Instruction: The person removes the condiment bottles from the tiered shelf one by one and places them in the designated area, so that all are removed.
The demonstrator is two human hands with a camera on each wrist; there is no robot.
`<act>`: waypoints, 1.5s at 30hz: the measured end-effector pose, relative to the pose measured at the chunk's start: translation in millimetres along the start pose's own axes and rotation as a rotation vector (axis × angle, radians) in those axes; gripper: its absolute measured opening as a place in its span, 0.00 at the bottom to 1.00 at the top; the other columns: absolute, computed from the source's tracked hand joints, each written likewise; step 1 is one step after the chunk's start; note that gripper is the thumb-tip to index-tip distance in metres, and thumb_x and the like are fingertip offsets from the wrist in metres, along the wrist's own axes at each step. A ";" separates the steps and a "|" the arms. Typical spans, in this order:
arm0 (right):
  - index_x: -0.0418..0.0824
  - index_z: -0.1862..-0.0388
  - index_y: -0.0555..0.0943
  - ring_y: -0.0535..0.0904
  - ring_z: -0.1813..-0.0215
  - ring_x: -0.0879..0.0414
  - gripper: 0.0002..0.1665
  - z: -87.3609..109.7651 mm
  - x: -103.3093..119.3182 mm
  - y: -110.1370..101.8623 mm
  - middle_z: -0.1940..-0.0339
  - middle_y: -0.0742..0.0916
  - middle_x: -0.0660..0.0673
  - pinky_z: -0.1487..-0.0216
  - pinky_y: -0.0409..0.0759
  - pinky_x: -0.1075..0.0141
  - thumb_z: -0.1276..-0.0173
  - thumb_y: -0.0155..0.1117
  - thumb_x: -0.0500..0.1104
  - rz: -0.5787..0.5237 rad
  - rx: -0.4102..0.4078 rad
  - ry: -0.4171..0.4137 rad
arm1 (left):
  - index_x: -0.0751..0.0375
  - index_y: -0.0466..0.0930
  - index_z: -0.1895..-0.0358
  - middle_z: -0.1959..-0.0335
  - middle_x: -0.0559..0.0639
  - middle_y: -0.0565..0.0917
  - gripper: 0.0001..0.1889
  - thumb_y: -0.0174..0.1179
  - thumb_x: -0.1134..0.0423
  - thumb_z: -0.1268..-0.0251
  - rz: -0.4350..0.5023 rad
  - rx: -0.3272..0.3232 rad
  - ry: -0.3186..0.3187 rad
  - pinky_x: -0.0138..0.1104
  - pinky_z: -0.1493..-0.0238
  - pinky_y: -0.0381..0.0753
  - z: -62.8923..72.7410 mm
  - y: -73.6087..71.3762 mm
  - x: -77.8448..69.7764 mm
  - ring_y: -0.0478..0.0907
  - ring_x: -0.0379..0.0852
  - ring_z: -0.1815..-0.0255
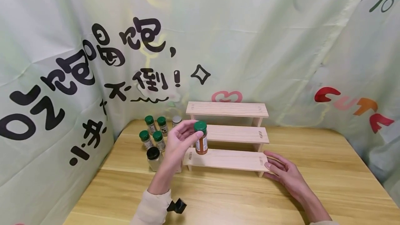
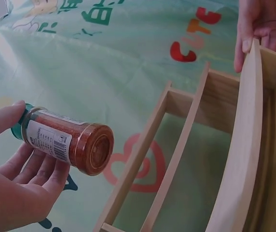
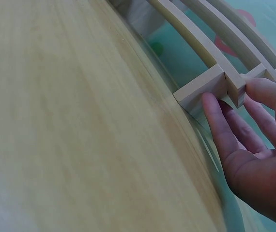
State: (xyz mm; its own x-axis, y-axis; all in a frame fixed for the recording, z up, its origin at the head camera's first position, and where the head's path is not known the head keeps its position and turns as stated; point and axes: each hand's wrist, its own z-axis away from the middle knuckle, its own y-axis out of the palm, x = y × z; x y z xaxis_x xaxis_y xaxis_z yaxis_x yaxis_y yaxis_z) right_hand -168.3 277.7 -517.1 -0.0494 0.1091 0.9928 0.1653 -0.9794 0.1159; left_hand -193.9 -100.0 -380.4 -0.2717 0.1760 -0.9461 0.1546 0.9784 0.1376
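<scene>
My left hand (image 1: 178,141) pinches a spice jar (image 1: 201,141) by its green lid. The jar is upright, with a white label and reddish contents; in the left wrist view, the jar (image 2: 63,137) is apart from the rack. It appears in front of the left part of a three-tier wooden rack (image 1: 231,159). At the rack's right end, my right hand (image 1: 285,174) holds the lowest shelf. In the right wrist view, fingers (image 3: 215,113) touch the rack's end leg (image 3: 203,92), and another digit lies at the shelf's end.
Several green-lidded jars (image 1: 157,136) stand left of the rack on the wooden table (image 1: 225,200). Among them are a black-lidded jar (image 1: 153,159) and a grey-lidded one (image 1: 176,120), partly hidden by my left hand. A printed curtain (image 1: 250,44) hangs behind.
</scene>
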 end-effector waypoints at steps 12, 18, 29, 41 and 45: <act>0.31 0.23 0.64 0.83 0.42 0.59 0.34 -1.4 5.5 1.3 0.41 0.83 0.52 0.44 0.86 0.54 0.22 0.62 0.37 0.002 -0.001 0.014 | 0.66 0.80 0.41 0.45 0.61 0.83 0.19 0.69 0.71 0.35 -0.043 0.020 -0.037 0.38 0.43 0.85 16.6 -22.0 -1.2 0.83 0.53 0.45; 0.31 0.23 0.64 0.83 0.42 0.59 0.33 -1.5 5.7 2.4 0.41 0.83 0.52 0.44 0.86 0.54 0.22 0.62 0.37 0.010 0.002 0.006 | 0.68 0.79 0.41 0.46 0.62 0.83 0.21 0.71 0.71 0.37 -0.051 0.027 -0.032 0.39 0.42 0.84 23.0 -36.6 0.5 0.84 0.52 0.46; 0.30 0.23 0.64 0.83 0.42 0.58 0.33 -1.8 3.8 1.3 0.41 0.84 0.51 0.44 0.86 0.54 0.22 0.61 0.37 -0.004 0.006 0.002 | 0.72 0.76 0.41 0.47 0.60 0.83 0.22 0.69 0.76 0.37 -0.077 0.009 0.028 0.37 0.43 0.85 29.2 -59.0 1.3 0.83 0.49 0.48; 0.30 0.23 0.64 0.82 0.42 0.58 0.33 -0.4 1.7 1.4 0.40 0.83 0.50 0.44 0.86 0.54 0.22 0.61 0.36 0.003 -0.002 0.004 | 0.78 0.75 0.42 0.49 0.55 0.85 0.21 0.67 0.80 0.38 -0.142 -0.008 0.070 0.34 0.44 0.85 37.3 -83.2 0.2 0.84 0.45 0.50; 0.31 0.24 0.65 0.83 0.42 0.58 0.32 0.1 0.9 0.8 0.41 0.83 0.50 0.44 0.86 0.53 0.22 0.61 0.36 0.008 -0.009 -0.003 | 0.79 0.74 0.42 0.49 0.54 0.85 0.21 0.66 0.81 0.38 -0.153 -0.030 0.078 0.34 0.45 0.85 39.2 -92.1 -1.1 0.85 0.44 0.50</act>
State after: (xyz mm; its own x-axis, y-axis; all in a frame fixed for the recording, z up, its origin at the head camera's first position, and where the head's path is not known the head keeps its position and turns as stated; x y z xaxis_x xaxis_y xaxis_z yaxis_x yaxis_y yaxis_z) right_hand -168.1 277.0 -516.1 -0.0454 0.1012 0.9938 0.1568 -0.9818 0.1072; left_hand -170.6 -194.6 -403.6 -0.3626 0.0317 -0.9314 0.0782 0.9969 0.0035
